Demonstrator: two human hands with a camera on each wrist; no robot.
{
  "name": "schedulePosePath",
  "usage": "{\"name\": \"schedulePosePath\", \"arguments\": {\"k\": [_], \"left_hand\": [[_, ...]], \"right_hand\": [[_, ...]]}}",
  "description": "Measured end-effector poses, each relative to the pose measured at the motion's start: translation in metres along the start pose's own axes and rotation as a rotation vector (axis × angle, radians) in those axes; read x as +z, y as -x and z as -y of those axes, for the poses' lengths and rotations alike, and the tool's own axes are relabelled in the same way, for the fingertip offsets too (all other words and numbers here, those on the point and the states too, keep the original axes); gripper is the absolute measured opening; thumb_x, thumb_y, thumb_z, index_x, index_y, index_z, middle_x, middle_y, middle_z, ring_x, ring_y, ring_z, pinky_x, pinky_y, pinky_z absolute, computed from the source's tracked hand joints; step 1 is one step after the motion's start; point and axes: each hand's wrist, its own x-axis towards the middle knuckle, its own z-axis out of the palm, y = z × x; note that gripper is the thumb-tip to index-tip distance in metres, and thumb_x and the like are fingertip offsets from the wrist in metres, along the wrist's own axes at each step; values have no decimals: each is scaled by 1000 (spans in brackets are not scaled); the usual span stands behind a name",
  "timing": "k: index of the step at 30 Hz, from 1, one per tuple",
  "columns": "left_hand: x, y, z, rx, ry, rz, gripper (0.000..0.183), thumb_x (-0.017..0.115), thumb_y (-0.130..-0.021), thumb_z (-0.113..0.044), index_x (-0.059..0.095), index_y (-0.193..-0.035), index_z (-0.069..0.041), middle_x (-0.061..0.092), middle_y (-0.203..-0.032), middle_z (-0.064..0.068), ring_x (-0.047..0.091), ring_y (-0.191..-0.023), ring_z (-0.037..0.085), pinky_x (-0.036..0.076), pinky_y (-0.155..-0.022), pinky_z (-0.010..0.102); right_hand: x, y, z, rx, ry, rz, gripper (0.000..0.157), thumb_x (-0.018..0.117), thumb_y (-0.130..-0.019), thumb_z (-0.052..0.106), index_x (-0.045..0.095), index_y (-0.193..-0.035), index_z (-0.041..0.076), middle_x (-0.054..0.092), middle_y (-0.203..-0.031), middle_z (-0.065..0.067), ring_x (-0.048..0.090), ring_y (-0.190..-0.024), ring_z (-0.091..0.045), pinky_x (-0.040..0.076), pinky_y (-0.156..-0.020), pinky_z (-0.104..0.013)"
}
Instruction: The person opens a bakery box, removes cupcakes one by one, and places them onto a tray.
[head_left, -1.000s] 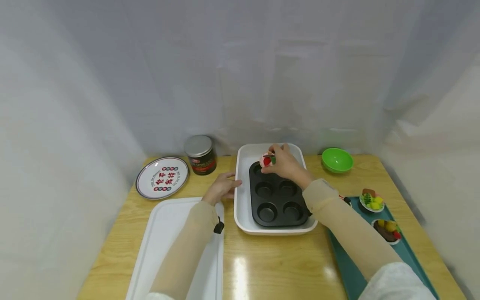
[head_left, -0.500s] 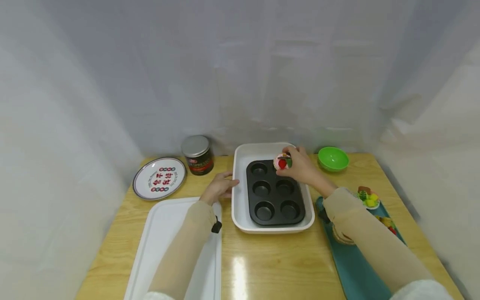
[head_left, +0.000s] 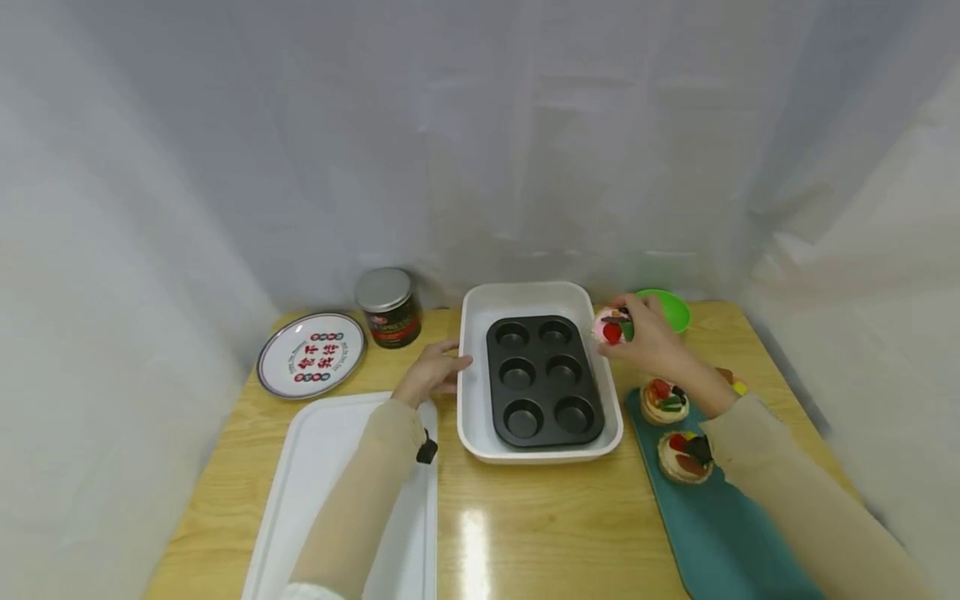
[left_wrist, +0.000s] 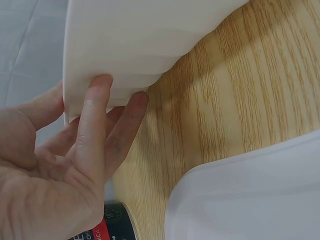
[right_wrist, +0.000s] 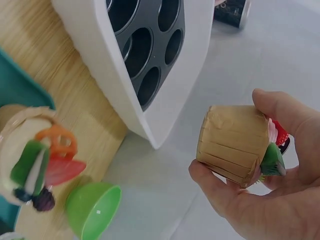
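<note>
In the head view my right hand pinches a toy cream tart between thumb and fingers. The tart has pink cream, a strawberry and a green leaf on top, and the right wrist view shows its tan pleated cup turned sideways. It is raised beside the far right corner of a white tub. A black muffin tin with bare cups lies in the tub. My left hand grips the tub's left wall, thumb at the rim, fingers against the outside.
Fruit tarts sit on a teal tray at right, partly hidden by my right arm. A green bowl stands behind my right hand. At left are a white tray, a printed plate and a coffee tin.
My right hand has carried the cream tart rightward from over the muffin tin's far left cup, past its far right cup, to the tub's right rim. My left hand has stayed on the tub.
</note>
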Motion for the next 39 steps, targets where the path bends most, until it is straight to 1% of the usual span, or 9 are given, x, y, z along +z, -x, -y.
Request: {"name": "schedulePosePath", "arguments": {"k": [5, 10, 15, 18, 23, 25, 28, 32, 39], "left_hand": [[1, 2, -1, 9, -2, 5, 60, 58, -108, -14, 35, -164, -6, 59, -146, 30, 64, -132, 42, 63, -103, 47], [2, 1, -1, 11, -3, 12, 60, 59, -108, -14, 36, -163, -6, 59, -147, 30, 64, -132, 43, 61, -105, 49], [1, 1, -1, 11, -14, 10, 60, 59, -108, -15, 35, -164, -7, 59, -147, 30, 65, -131, 42, 63, -103, 46], [0, 1, -1, 13, -28, 13, 61, 59, -109, -16, 35, -164, -7, 58, -147, 29, 65, -131, 41, 63, -102, 44], [0, 1, -2, 16, -28, 19, 60, 58, -109, -16, 35, -164, -7, 58, -148, 30, 64, -132, 42, 64, -100, 43], [0, 0, -2, 13, -24, 19, 60, 58, -109, -15, 35, -164, -7, 58, -148, 30, 64, -133, 42, 65, -100, 43], [0, 0, -2, 7, -21, 18, 61, 59, -108, -15, 34, -164, -7, 58, -148, 30, 63, -133, 43, 64, -101, 44], [-1, -1, -2, 4, -24, 15, 63, 59, -108, -16, 33, -165, -8, 58, -148, 29, 64, -132, 42, 63, -104, 46], [0, -4, 0, -2, -28, 9, 63, 60, -108, -17, 33, -165, -9, 59, -148, 28, 65, -132, 40, 61, -106, 46]], "right_hand": [[-14, 17, -10, 25, -12, 21, 72, 80, -94, 21, 41, -149, -4, 31, -149, -36, 49, -124, -48, 52, -104, -64], [-26, 36, -18, 53, 4, 17, 74, 80, -94, 26, 40, -150, -1, 32, -149, -35, 55, -117, -47, 56, -99, -61], [-34, 59, -26, 64, 24, 6, 78, 80, -95, 29, 39, -152, -4, 33, -148, -37, 51, -118, -48, 54, -99, -65], [-37, 74, -33, 39, 33, -13, 77, 81, -95, 27, 40, -151, -6, 37, -147, -36, 47, -123, -48, 50, -101, -69], [-37, 99, -49, 30, 23, -44, 72, 81, -95, 25, 43, -148, -6, 43, -145, -33, 43, -125, -45, 49, -98, -64], [-37, 110, -56, 45, 15, -48, 72, 80, -96, 26, 43, -148, -5, 42, -145, -33, 43, -127, -46, 48, -98, -64], [-36, 125, -67, 46, 40, -88, 71, 81, -94, 26, 46, -147, -4, 45, -143, -33, 43, -127, -48, 48, -97, -68], [-34, 143, -81, 51, 80, -138, 71, 85, -90, 24, 49, -144, -6, 49, -140, -34, 43, -125, -50, 48, -89, -69], [-28, 169, -98, 102, 53, -128, 72, 86, -89, 20, 47, -143, -9, 47, -139, -38, 41, -125, -53, 47, -88, -70]]}}
